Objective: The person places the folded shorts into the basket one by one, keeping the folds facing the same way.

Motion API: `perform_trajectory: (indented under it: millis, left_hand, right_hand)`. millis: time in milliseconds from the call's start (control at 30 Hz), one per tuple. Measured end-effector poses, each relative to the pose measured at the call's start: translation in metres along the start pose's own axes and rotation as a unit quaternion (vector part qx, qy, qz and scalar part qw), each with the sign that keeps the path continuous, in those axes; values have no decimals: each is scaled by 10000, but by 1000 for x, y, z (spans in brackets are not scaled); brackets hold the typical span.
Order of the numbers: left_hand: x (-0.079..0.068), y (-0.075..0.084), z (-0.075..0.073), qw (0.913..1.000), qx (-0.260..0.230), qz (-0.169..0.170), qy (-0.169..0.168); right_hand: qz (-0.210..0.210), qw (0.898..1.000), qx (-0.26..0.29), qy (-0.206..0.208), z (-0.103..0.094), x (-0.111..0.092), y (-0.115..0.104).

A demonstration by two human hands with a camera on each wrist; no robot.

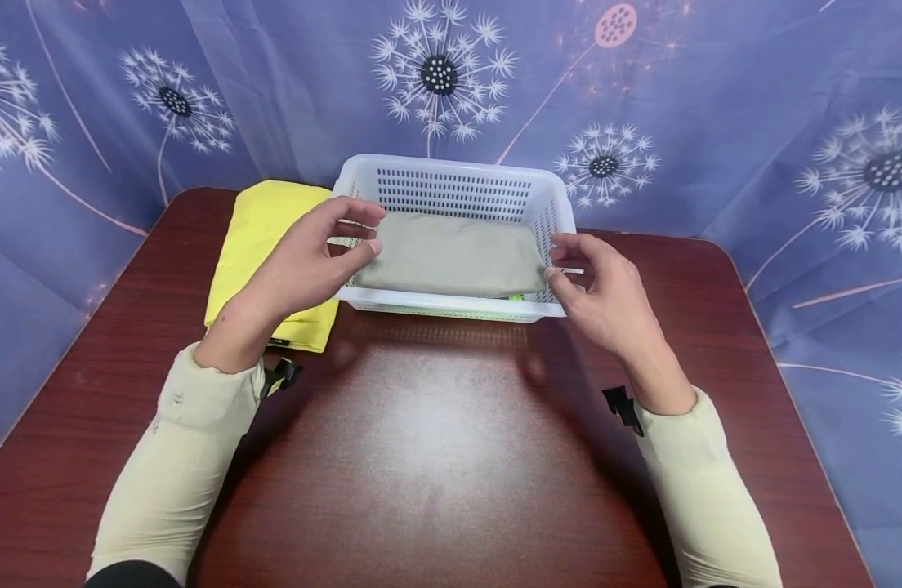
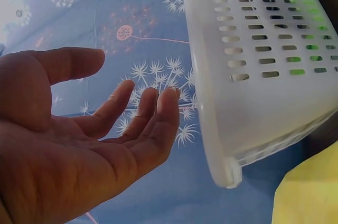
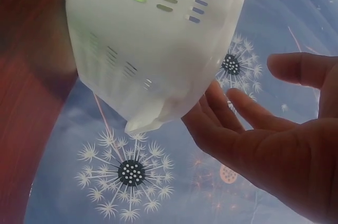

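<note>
A white slotted plastic basket (image 1: 451,304) stands at the back of the table, with a folded grey cloth (image 1: 451,255) lying inside. Bright green shows through the basket's slots, as on its side wall (image 2: 259,89). My left hand (image 1: 314,251) hovers at the left end of the basket, fingers relaxed and thumb apart, holding nothing. In the left wrist view its fingertips are just short of the rim. At the opposite end, my right hand (image 1: 601,290) has loosely bent fingers around nothing, fingertips right at the rim in the right wrist view.
To the left of the basket lies a folded yellow cloth (image 1: 274,204), partly under my left forearm in the head view. The dark red wooden table (image 1: 436,457) has rounded back corners. A blue curtain (image 1: 296,82) with dandelion prints hangs behind and around it.
</note>
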State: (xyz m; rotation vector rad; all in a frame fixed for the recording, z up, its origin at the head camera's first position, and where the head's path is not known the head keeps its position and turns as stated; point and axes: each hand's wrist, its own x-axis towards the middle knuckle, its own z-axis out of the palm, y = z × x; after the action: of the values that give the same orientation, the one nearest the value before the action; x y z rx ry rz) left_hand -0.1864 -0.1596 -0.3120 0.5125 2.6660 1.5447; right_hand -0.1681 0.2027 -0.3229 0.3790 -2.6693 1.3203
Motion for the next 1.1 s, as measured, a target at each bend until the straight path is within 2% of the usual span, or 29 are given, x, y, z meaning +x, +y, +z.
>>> perform_trajectory:
  millis: [267,567,800,1100]
  left_hand:
    - [-2,-1,-3,9999,47,89,114]
    - [-8,-7,-12,9996,196,19,203]
    - [-12,-8,-22,9992,123,-231,295]
    - [-16,-19,-29,9973,333,-436,492]
  right_hand:
    - [-318,9992,-245,77,2,-6,5]
    - [-1210,9870,-1039,180,6,-14,15]
    - [-1353,9815,-1329,274,3,-21,24]
    - [-1549,9789,-1310,249,0,-25,32]
